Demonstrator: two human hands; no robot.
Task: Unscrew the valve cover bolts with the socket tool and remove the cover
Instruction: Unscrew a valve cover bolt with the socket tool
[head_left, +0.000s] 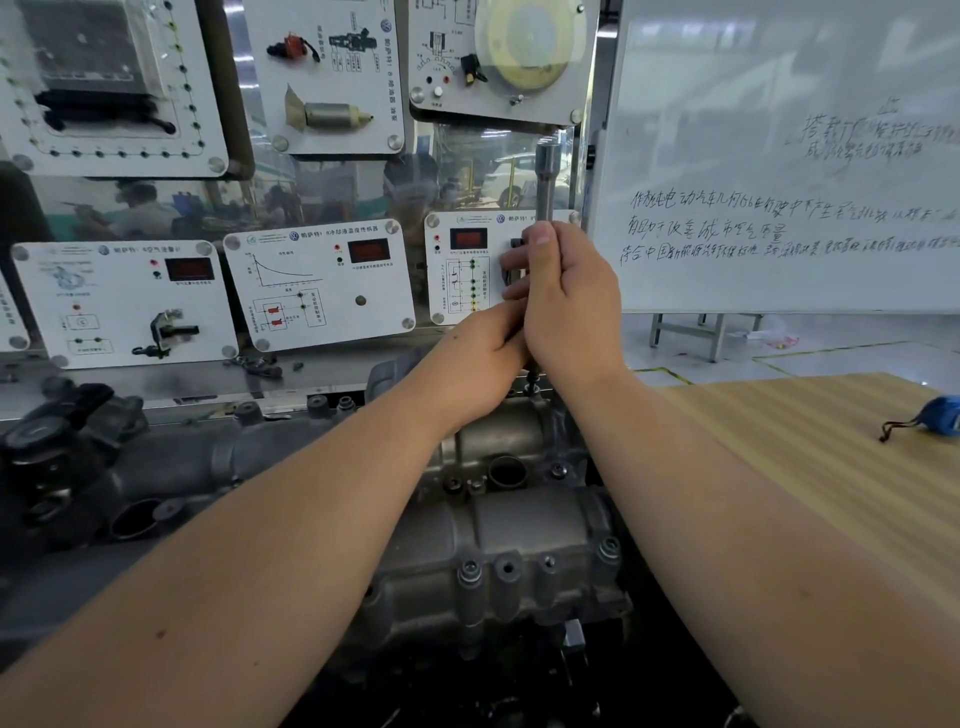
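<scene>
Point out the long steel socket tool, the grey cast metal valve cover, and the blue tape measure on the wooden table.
long steel socket tool (547, 182): head view, on its bare upper shaft.
grey cast metal valve cover (524, 525): head view, on its rounded top.
blue tape measure (943, 414): head view, on its casing.

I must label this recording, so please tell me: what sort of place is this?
Probably an automotive training workshop: sensor demonstration panels on the wall, a whiteboard with handwritten notes, and an engine on the bench.
</scene>
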